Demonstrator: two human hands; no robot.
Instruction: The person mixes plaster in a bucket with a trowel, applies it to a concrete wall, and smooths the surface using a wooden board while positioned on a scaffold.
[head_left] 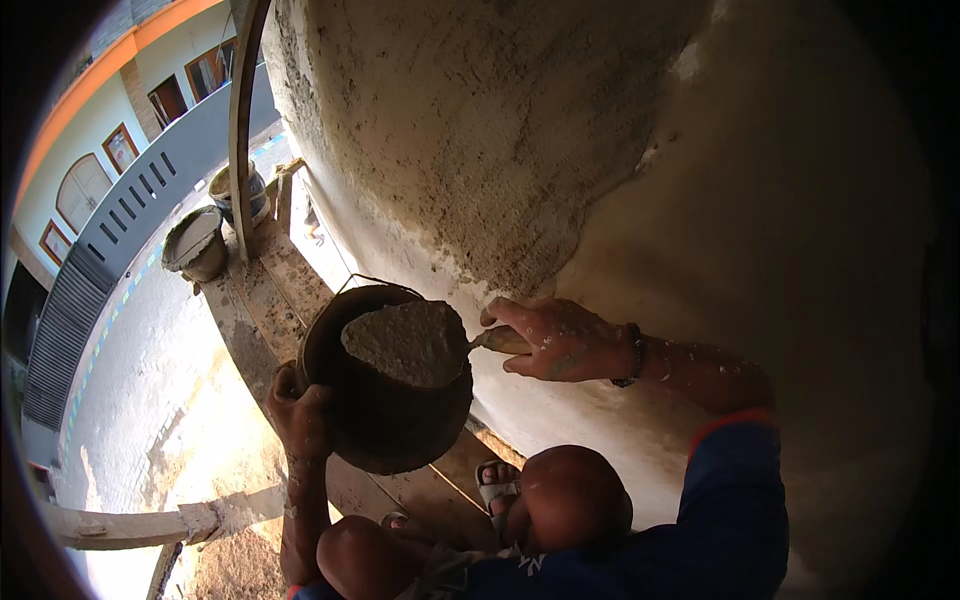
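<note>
My left hand (pixel 298 408) is closed on the rim of a dark bucket (pixel 400 440), which tilts above the planks. In my right hand (pixel 572 342) is the wooden handle of a trowel (pixel 505 341); its blade lies over the bucket's mouth, covered with a mound of wet grey mortar (pixel 405 342). The depth of mortar inside the bucket is hidden in shadow. Beside my right hand rises a wall (pixel 480 130), with rough darker plaster on its upper left and a smoother pale surface to the right.
I squat on scaffold planks (pixel 268 290) beside the wall. At their far end stand a mortar-caked tub (pixel 196 245) and another bucket (pixel 222 190), near an upright wooden post (pixel 242 120). A wooden rail (pixel 150 525) crosses at lower left. Paved ground (pixel 150 400) lies below.
</note>
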